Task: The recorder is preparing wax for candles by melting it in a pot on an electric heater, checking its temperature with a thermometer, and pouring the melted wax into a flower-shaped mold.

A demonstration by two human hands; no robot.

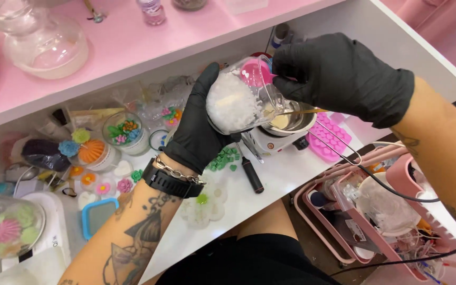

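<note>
My left hand (199, 126), in a black glove, grips a clear glass cup (238, 97) packed with white flakes and tilts it on its side. Its mouth points toward a small metal pot (294, 122) that sits on a white electric warmer (267, 141). My right hand (339, 74), also gloved in black, is closed on a thin wooden stick (304, 111) at the cup's rim, above the pot. Pale melted matter lies in the pot's bottom.
A pink silicone mould (333, 138) lies right of the warmer. Green bits (222, 158), a black tool (251, 175), flower-shaped pieces, a decorated glass jar (125, 132) and a white scale (54, 232) crowd the white table. A pink shelf (133, 47) stands behind, a pink cart (376, 211) at right.
</note>
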